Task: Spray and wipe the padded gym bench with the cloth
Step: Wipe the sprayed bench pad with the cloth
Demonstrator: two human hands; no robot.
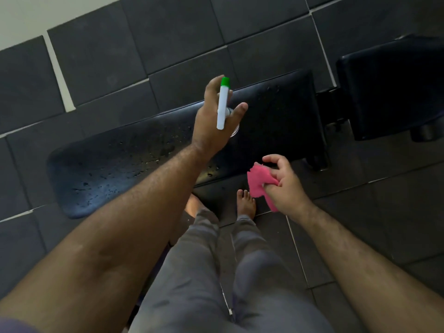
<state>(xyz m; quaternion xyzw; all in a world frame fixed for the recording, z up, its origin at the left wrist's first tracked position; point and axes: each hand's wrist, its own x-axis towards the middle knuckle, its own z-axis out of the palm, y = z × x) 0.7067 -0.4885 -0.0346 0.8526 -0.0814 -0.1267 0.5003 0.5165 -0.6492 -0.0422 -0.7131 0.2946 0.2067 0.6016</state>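
My left hand (211,121) grips the spray bottle (223,104) over the wet bench (120,169); my right hand (286,186) clutches the pink cloth (258,181).

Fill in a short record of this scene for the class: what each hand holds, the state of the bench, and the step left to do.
left hand: holds spray bottle over the bench
right hand: holds pink cloth, off the bench's near edge
bench: black pad, droplets on it
floor: dark tiles
step left: wiping, judging by the droplets
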